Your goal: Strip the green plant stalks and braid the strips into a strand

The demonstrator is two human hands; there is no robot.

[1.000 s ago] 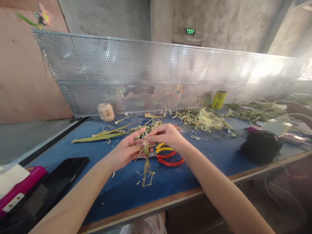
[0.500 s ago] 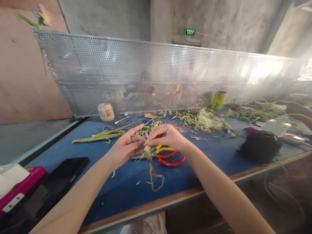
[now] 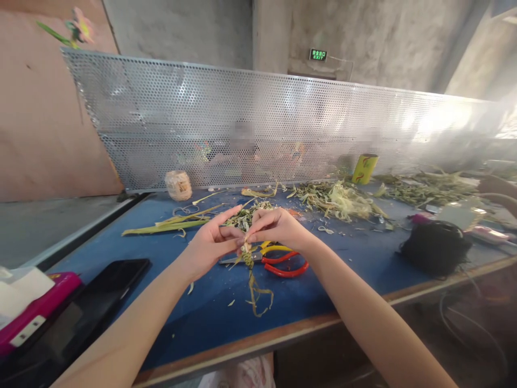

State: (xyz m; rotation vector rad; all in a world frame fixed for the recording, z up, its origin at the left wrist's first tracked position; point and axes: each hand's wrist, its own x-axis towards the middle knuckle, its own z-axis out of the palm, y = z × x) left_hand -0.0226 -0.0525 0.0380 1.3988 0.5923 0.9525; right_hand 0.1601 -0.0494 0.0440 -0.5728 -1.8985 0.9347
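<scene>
Between my two hands is a small braided piece of dry plant fibre [image 3: 247, 257], greenish and tightly plaited, with loose strands dangling below it. My left hand [image 3: 212, 240] pinches its top from the left, thumb against fingers, with the index finger stretched out. From the right, my right hand [image 3: 277, 226] pinches the same top end with thumb and fingertips; the tips of both hands meet there. Scissors [image 3: 286, 264] with red and yellow handles lie on the table just behind and under the braid, their blades partly hidden by it.
Long green stalks [image 3: 165, 227] lie to the left, near a roll of pale twine [image 3: 178, 186]. Heaps of dry leaves [image 3: 335, 199] and a yellow-green can [image 3: 364, 168] stand toward the perforated metal screen [image 3: 202, 118]. A phone [image 3: 117, 280] lies front left, a black bundle [image 3: 434, 248] right.
The whole view has shifted slightly, so things sit a little further right. Both hands keep their pinch on the braid, with hardly any movement.
</scene>
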